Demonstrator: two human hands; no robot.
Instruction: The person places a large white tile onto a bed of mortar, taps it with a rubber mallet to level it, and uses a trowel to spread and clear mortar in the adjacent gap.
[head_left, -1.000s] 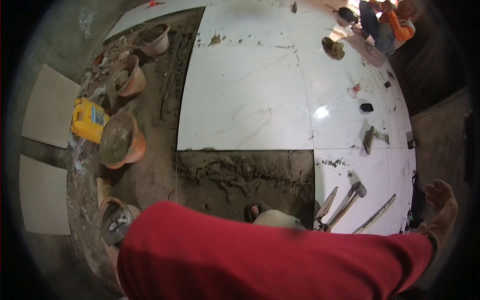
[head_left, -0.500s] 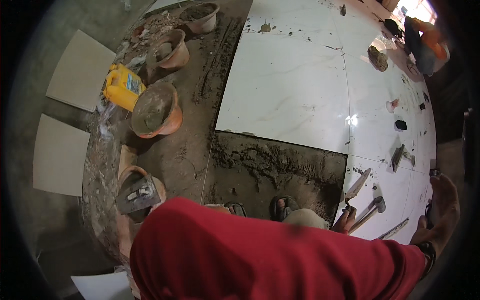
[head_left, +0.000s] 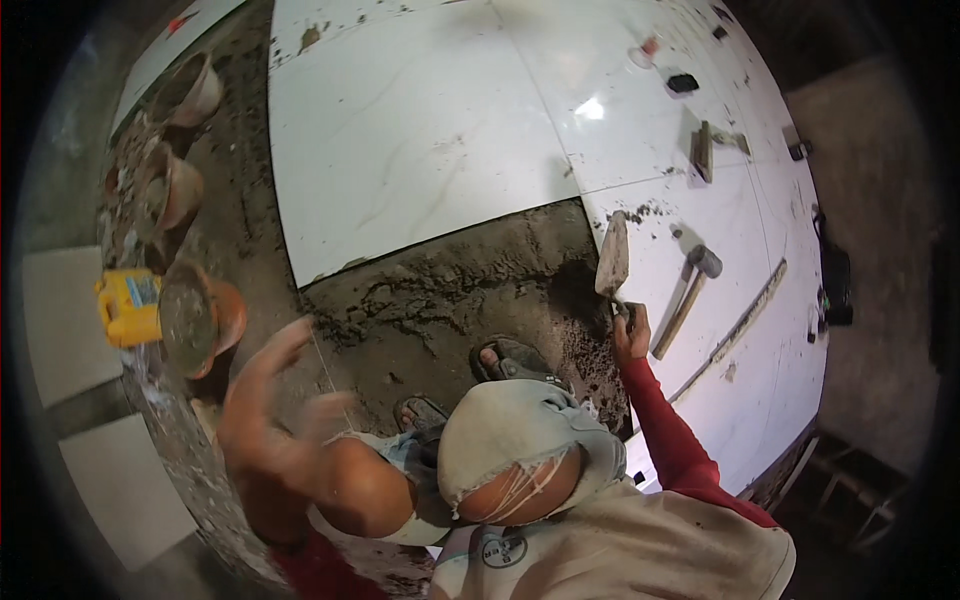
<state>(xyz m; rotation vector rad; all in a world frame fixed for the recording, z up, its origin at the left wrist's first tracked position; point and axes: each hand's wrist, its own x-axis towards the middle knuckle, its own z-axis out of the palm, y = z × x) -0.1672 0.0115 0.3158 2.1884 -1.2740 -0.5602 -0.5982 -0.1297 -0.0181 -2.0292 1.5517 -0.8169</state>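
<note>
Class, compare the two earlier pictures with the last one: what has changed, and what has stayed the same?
The red sleeve no longer fills the lower picture. The right hand, open in the air before, now grips the trowel over the mortar bed's edge. The left hand has come up, open and blurred. The hammer, buckets and yellow jug stayed put.

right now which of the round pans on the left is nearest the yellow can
The orange pan, full of grey mortar, right beside the yellow can. The other two pans sit farther up the strip.
</note>
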